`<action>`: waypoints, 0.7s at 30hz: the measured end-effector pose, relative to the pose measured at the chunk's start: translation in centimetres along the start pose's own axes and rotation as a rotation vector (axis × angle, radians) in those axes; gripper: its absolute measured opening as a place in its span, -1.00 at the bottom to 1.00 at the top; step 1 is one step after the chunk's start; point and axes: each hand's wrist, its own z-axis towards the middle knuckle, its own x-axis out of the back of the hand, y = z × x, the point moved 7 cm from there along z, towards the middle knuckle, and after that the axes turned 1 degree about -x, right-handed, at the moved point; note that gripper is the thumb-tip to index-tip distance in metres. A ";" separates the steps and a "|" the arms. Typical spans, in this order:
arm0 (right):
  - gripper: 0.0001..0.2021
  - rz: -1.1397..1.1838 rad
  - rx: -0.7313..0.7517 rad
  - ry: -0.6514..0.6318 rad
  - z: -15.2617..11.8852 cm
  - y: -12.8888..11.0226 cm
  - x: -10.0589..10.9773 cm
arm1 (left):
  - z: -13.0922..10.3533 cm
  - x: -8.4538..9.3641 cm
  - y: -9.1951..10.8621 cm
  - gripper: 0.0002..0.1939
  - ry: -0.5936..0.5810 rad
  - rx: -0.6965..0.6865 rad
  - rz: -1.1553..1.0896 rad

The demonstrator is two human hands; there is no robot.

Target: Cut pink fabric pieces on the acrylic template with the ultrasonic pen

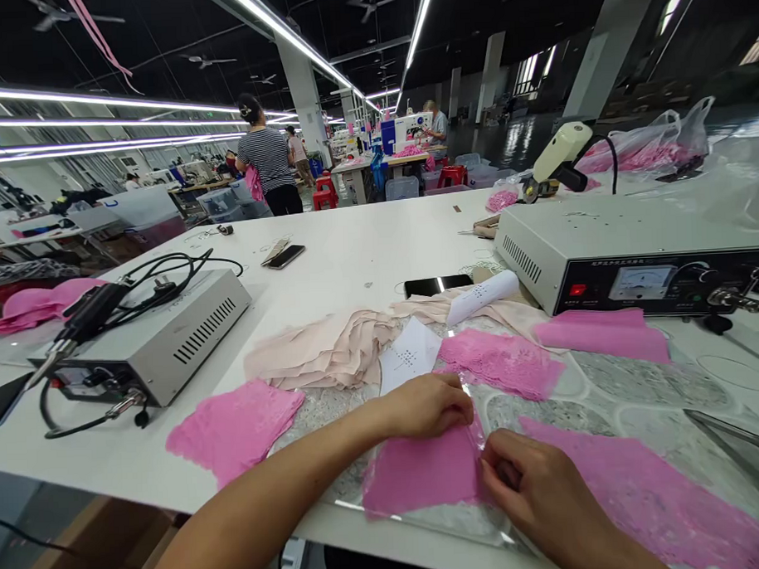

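A flat pink fabric piece (423,475) lies before me on a clear, stone-patterned mat (539,412). My left hand (430,405) reaches over its far edge, fingers curled down and closed at the upper right corner. At the right edge, my right hand (536,478) is closed with thumb and fingertips pinched together on the fabric's border. The fingertips are partly hidden. Just beyond my left hand is a white paper pattern (410,354) with punched holes, next to a stack of pink lace pieces (500,363).
Beige fabric layers (325,349) are piled behind. More pink pieces lie left (238,426) and right (648,483). Grey machine boxes stand at left (163,342) and right (633,251). A phone (438,286) and metal scissors or tweezers (733,434) rest on the table. People work in the background.
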 end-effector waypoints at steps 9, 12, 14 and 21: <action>-0.75 -0.081 -0.103 -0.010 1.7 4.1 3.9 | -0.4 0.2 0.1 -0.79 0.076 -0.024 -0.042; -0.81 -0.223 -0.275 0.079 3.5 10.2 7.6 | -0.5 0.7 0.1 -0.77 0.095 -0.041 -0.046; -0.84 -0.315 -0.405 0.114 4.5 14.2 9.5 | -0.4 0.9 0.2 -0.78 0.099 -0.046 -0.046; -0.74 -0.441 -0.578 0.033 5.8 20.2 9.1 | 0.7 1.3 0.6 -0.78 0.104 -0.021 -0.040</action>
